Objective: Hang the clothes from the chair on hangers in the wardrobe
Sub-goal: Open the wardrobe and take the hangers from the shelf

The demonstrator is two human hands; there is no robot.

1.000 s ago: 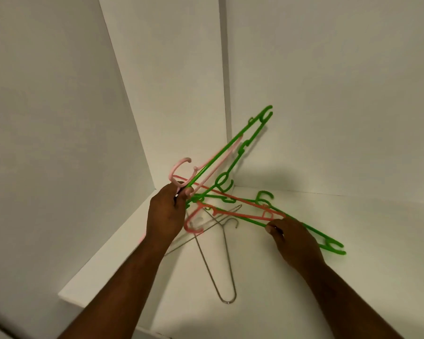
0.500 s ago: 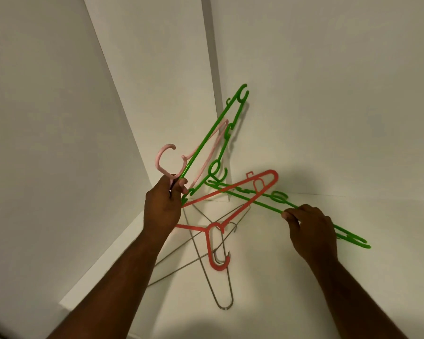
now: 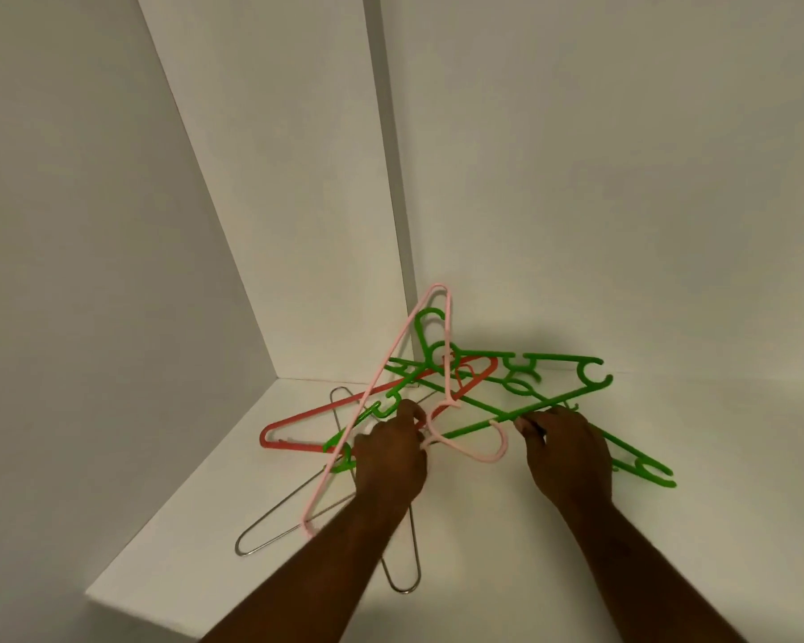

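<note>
Low over the white shelf (image 3: 506, 540), the left hand (image 3: 393, 457) is closed around the neck of the pale pink hanger (image 3: 393, 368), whose hook (image 3: 481, 450) curls toward the right hand (image 3: 564, 452). That hand pinches the bar of a green hanger (image 3: 571, 399) with its fingertips (image 3: 527, 422). Around them lies a tangle in the shelf's back corner: more green hangers (image 3: 641, 464), a red hanger (image 3: 298, 422) lying flat to the left, and bare wire hangers (image 3: 261, 531) resting on the shelf under the left forearm.
</note>
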